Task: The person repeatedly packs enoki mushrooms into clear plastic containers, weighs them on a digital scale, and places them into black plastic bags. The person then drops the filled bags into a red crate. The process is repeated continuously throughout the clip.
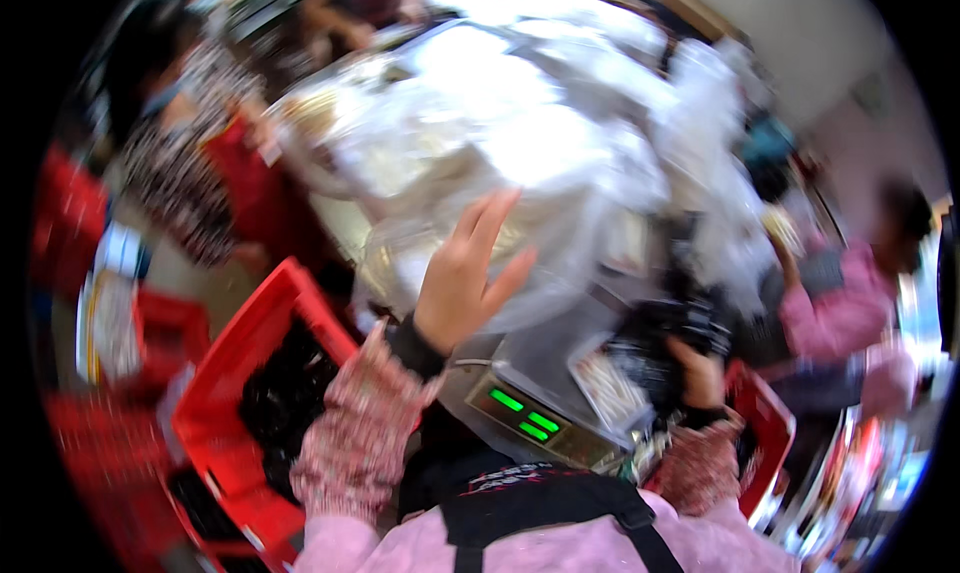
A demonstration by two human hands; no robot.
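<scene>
Scale point(535, 363) between red crates point(200, 398), bags point(560, 138) beyond

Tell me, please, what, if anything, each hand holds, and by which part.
The left hand holds nothing; whether the right hand grips the black plastic cannot be told.

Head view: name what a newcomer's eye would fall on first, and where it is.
The glaring heap of whitish, see-through plastic bags across the upper middle would probably catch the eye first. Next come the green lit display of the scale at lower centre, and the open left hand seen against the bags. At left, a bright red crate holding black items stands out.
</scene>
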